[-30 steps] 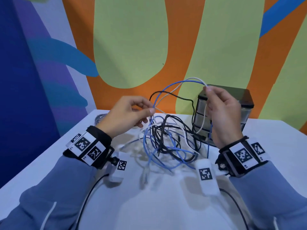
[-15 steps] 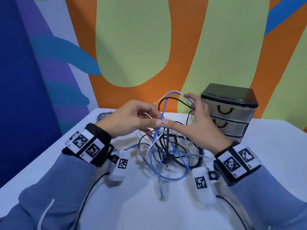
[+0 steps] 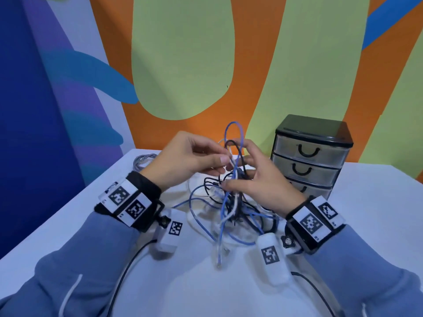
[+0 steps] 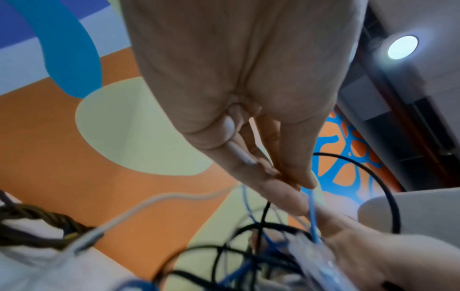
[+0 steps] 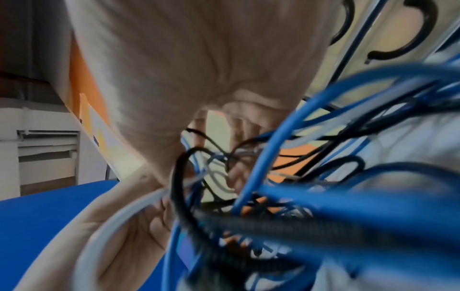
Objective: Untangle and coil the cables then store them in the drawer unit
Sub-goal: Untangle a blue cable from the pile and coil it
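Both hands work a snarl of blue, black and white cables (image 3: 231,202): left hand (image 3: 190,156) pinches a strand to free it, right hand (image 3: 258,179) grips the bundle steady.

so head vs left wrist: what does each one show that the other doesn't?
Head only: the drawer unit with all three drawers closed, the white table, a coiled grey cable behind the left hand, and a blue plug end hanging toward the table.

Left wrist only: a ceiling light and a dark braided cable at the left edge.

Both: the tangle of blue, black and white cables, the left hand pinching a strand, and the right hand in the bundle.
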Action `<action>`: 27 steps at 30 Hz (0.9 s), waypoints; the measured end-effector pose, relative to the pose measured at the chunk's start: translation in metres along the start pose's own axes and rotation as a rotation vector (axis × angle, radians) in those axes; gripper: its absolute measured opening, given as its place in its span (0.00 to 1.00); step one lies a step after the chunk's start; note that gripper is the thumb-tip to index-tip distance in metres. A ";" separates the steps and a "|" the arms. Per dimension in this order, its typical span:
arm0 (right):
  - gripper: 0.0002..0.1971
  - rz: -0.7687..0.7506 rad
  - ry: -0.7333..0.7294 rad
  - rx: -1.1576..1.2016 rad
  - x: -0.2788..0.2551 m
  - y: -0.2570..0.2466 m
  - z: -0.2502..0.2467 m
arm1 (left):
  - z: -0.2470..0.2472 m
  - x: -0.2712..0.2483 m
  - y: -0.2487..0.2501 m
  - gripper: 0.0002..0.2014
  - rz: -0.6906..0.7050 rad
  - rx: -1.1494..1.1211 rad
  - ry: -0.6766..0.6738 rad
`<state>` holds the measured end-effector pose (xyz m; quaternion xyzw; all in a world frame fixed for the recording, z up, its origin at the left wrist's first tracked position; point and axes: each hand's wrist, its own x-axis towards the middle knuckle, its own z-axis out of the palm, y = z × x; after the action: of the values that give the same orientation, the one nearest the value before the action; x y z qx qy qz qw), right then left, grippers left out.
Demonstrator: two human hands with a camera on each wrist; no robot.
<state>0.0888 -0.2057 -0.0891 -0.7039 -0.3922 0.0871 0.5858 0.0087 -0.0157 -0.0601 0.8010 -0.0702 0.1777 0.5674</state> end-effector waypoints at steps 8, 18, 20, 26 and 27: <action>0.29 -0.064 0.282 0.453 0.011 0.001 -0.027 | -0.048 0.002 -0.025 0.13 -0.385 0.799 -0.174; 0.28 -0.052 0.300 0.752 0.007 -0.012 -0.033 | -0.025 0.000 -0.012 0.08 -0.206 0.524 -0.279; 0.27 -0.044 0.305 0.819 0.007 -0.013 -0.034 | -0.026 0.001 -0.009 0.08 -0.123 0.402 -0.158; 0.21 0.055 0.336 0.992 0.008 -0.012 -0.028 | -0.024 0.001 0.000 0.10 -0.097 -0.008 0.079; 0.21 0.084 0.321 0.988 0.008 -0.012 -0.026 | -0.023 0.002 0.001 0.10 -0.089 -0.035 0.090</action>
<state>0.1039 -0.2199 -0.0682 -0.3633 -0.1808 0.1762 0.8968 0.0051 0.0058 -0.0519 0.7844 -0.0119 0.1868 0.5914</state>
